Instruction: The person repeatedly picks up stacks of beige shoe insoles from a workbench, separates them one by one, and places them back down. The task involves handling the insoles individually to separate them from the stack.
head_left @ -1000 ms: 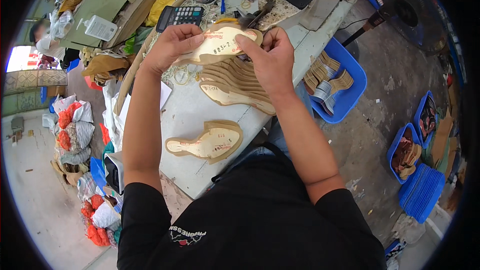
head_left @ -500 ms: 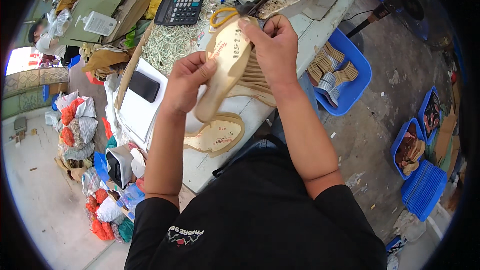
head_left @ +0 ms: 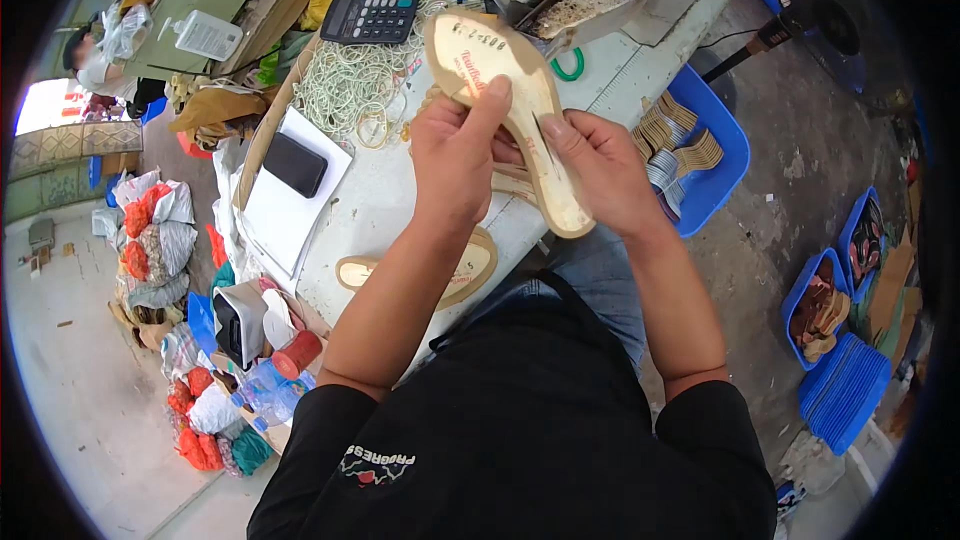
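A cream and tan shoe insole (head_left: 497, 52), with printing on its face, is held above the table, its broad end up and to the left. My left hand (head_left: 455, 155) is closed on its middle, thumb lying on top. My right hand (head_left: 608, 168) pinches the edge of the narrow part, thumb on top and fingers beneath. Another insole (head_left: 475, 258) lies on the table by my left forearm, which covers part of it. Further tan pieces show behind my hands, mostly hidden.
Left of my hands, a black phone (head_left: 294, 165) lies on white paper (head_left: 280, 212). Beyond are a tangle of pale bands (head_left: 345, 90) and a calculator (head_left: 370, 16). A green ring (head_left: 568, 65) lies farther back. At right, a blue bin (head_left: 728, 162) holds stacked insoles (head_left: 668, 130).
The insole has swung round: its narrow end now points to the lower right. Both hands have moved right and my right hand has come lower. The yellow loop no longer shows; a green ring does.
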Demonstrator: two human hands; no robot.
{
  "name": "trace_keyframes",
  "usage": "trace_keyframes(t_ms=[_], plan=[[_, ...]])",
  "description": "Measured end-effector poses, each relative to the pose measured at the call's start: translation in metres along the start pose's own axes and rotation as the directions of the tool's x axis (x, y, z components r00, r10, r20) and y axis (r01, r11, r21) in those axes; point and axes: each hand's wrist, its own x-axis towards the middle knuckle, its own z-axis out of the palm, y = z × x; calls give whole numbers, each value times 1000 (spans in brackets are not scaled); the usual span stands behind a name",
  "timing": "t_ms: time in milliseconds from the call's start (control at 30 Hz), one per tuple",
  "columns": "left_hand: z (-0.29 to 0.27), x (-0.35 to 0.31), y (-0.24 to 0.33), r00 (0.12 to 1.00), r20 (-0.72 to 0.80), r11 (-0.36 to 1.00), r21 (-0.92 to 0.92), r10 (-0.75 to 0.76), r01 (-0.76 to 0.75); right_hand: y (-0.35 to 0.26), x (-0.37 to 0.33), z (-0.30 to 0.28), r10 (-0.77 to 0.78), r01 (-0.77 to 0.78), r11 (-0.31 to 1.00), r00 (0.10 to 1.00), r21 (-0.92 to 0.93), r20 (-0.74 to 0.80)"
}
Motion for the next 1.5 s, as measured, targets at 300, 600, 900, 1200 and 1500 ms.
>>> trace_keyframes(t_ms=[300,600,900,1200,1500], plan=[[-40,-4,38,983,-21,958,-227,-184,174,6,-5,20,139,-117,945,989,-306,51],[-42,-89,71,969,243,928,347,46,-131,-58,-23,53,-577,615,750,789,-245,212],[-38,-90,89,823,474,536,627,313,-566,-87,-33,64,-691,752,634,656,-181,304],[-68,-102,63,989,86,986,-123,124,-112,-33,-37,52,-586,671,605,740,-428,332],[-168,-151,29,936,336,34,942,-104,-334,51,-22,24,-434,431,163,839,-887,328]])
